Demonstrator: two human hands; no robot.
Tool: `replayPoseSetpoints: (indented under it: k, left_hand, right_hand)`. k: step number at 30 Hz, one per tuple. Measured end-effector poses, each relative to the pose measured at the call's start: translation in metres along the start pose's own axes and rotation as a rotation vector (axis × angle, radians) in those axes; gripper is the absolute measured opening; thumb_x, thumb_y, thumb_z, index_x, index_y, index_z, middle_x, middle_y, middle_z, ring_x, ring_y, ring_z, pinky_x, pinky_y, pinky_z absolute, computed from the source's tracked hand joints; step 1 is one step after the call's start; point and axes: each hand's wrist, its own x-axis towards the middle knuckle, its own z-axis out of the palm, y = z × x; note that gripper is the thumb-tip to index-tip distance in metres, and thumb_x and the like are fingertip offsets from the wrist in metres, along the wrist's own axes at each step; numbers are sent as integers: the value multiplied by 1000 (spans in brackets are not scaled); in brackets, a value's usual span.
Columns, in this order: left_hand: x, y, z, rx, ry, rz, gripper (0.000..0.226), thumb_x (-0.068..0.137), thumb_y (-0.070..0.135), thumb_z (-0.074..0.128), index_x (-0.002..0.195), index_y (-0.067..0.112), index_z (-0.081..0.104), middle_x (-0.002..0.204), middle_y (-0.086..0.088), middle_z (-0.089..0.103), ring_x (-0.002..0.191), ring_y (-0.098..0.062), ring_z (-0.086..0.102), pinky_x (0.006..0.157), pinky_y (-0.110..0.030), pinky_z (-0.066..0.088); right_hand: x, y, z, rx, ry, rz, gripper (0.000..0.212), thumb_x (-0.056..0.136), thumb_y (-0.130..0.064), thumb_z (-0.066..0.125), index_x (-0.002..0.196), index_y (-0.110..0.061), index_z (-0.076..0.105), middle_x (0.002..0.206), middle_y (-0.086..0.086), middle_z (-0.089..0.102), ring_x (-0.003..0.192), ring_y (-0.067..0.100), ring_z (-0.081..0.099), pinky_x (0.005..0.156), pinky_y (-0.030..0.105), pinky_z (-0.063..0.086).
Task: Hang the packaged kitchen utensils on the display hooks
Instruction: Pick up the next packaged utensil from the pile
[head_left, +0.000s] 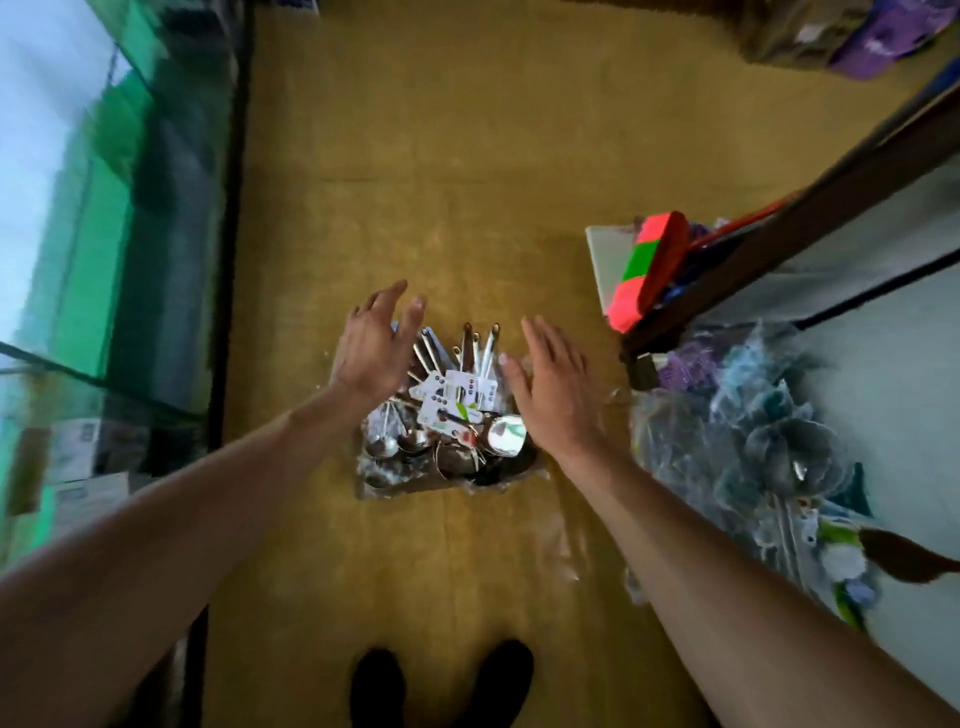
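L hand (371, 353) hides left part of utensil pile (452, 415); shoes (376, 686) cut off at btm edge.

A heap of shiny steel kitchen utensils (448, 418), ladles and spoons tagged with white printed cards (457, 391), is lying on the ochre floor (467, 156) inside crumpled clear plastic wrapping (375, 482). The slim handles (488, 344) are fanning out toward the far side, while the rounded bowls (383, 445) are bunching at the near end. The cards are overlapping across the heap's middle.
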Motion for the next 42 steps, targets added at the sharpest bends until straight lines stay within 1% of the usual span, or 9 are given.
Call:
replayPoseSetpoints:
  k: [4, 7, 14, 18, 22, 26, 31, 37, 42]
  left_hand:
    - [16, -31, -1, -46, 23, -188, 48, 106, 44, 34, 135, 13, 56, 101, -2, 67, 77, -6, 61, 66, -24, 42]
    - [39, -57, 1, -44, 68, -322, 44, 106, 42, 37, 117, 10, 64, 77, 1, 62, 72, -18, 63, 57, -26, 39]
    - [94, -107, 46, -116, 112, -546, 39, 104, 37, 45, 117, 8, 69, 94, -6, 69, 82, -23, 63, 72, -32, 48]
    - [105, -163, 104, -220, 44, -727, 28, 102, 27, 55, 107, 7, 72, 78, -2, 68, 66, -16, 61, 54, -22, 48]
    - [102, -221, 171, -421, 41, -979, 23, 97, 22, 64, 102, 0, 72, 77, -7, 69, 73, -24, 64, 65, -35, 52]
    - [100, -255, 226, -659, 19, -1171, 24, 92, 18, 70, 105, -1, 64, 83, -10, 63, 65, -21, 59, 45, -25, 48]
    - [115, -264, 265, -775, 35, -1284, 29, 81, 34, 79, 93, 11, 66, 96, -8, 72, 86, -23, 65, 80, -40, 58]
    - [129, -265, 276, -835, 97, -1386, 37, 76, 34, 82, 100, 9, 70, 96, -8, 75, 88, -18, 67, 88, -39, 58]
    - [126, -251, 261, -799, 107, -1306, 34, 85, 27, 76, 112, 8, 68, 100, -4, 74, 85, -12, 70, 56, -23, 49]
  right_hand:
    - [31, 6, 36, 54, -49, 58, 75, 95, -61, 19, 150, -14, 36, 151, 12, 44, 139, 30, 38, 114, 45, 33]
    - [61, 21, 60, 57, -107, 62, 71, 97, -58, 27, 150, -12, 37, 150, 13, 45, 138, 31, 40, 114, 43, 34]
    - [126, 57, 129, 70, -258, 15, 65, 99, -45, 51, 151, -11, 33, 152, 12, 41, 139, 29, 38, 112, 40, 33]
    - [131, 68, 197, 92, -392, 27, 67, 96, -44, 56, 150, -11, 36, 147, 12, 46, 136, 29, 41, 108, 42, 38]
    - [114, 78, 269, 125, -519, 83, 66, 93, -41, 63, 147, -13, 40, 142, 11, 51, 130, 31, 45, 104, 43, 40]
    - [96, 93, 313, 105, -633, 86, 70, 90, -38, 67, 148, -13, 38, 143, 11, 49, 131, 32, 44, 106, 42, 39]
    - [84, 102, 334, 51, -643, 52, 77, 86, -37, 72, 150, -18, 34, 142, 7, 46, 128, 29, 46, 103, 43, 42]
    - [77, 101, 344, -26, -582, 36, 79, 81, -35, 77, 147, -20, 36, 132, 8, 50, 118, 27, 52, 101, 39, 43]
    - [90, 98, 334, 8, -566, 47, 61, 81, -31, 79, 131, -18, 46, 126, 6, 50, 110, 23, 56, 85, 30, 44]
